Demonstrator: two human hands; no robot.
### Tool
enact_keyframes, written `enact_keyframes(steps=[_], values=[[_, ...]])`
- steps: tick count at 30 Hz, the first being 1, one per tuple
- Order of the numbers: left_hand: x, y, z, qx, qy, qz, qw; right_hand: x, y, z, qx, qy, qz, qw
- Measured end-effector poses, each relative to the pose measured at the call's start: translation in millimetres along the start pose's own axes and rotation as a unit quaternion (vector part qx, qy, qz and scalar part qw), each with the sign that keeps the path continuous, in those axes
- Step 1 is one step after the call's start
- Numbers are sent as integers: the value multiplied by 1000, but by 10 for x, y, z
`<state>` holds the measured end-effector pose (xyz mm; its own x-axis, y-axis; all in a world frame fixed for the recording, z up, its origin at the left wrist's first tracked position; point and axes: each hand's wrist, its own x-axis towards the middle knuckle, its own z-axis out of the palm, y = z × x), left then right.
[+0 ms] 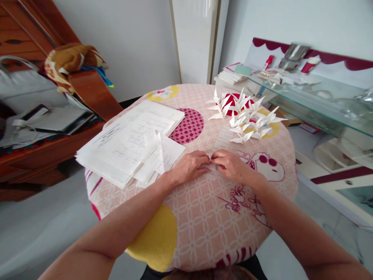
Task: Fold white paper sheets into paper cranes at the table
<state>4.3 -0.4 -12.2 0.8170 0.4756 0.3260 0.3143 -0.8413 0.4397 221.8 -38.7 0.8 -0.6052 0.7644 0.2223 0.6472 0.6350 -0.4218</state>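
My left hand and my right hand meet over the middle of the round table, fingertips close together. Both pinch a small piece of white paper, which lies low against the tablecloth and is partly covered by my fingers. Its exact folds cannot be made out. To the left of my left hand lie loose white sheets, one of them creased, overlapping a stack of printed paper. Beyond my right hand, several white folded paper cranes stand grouped at the table's far right.
A patterned pink tablecloth covers the round table. On the right is a glass shelf with metal containers and a stack of booklets. At left, a wooden bench holds a bag and cloth.
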Motion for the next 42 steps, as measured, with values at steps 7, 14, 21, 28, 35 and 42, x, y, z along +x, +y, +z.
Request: enact_keyframes(steps=[7, 14, 21, 28, 35, 42], values=[[-13, 48, -6, -54, 25, -50, 997, -58, 48, -22, 40, 20, -23, 999], [4, 109, -38, -78, 25, -94, 992, -51, 34, -14, 61, 39, -5, 997], [-31, 177, -39, -67, 34, -158, 985, -26, -12, 1, 70, 52, 64, 994], [-14, 243, -49, -36, 31, -233, 971, 71, 13, -50, 115, 20, 166, 979], [-27, 253, -64, -24, 17, -279, 960, 177, 2, -147, 162, -61, 266, 948], [-34, 268, -62, 10, -1, -313, 950, 159, -27, -85, 169, -42, 313, 934]])
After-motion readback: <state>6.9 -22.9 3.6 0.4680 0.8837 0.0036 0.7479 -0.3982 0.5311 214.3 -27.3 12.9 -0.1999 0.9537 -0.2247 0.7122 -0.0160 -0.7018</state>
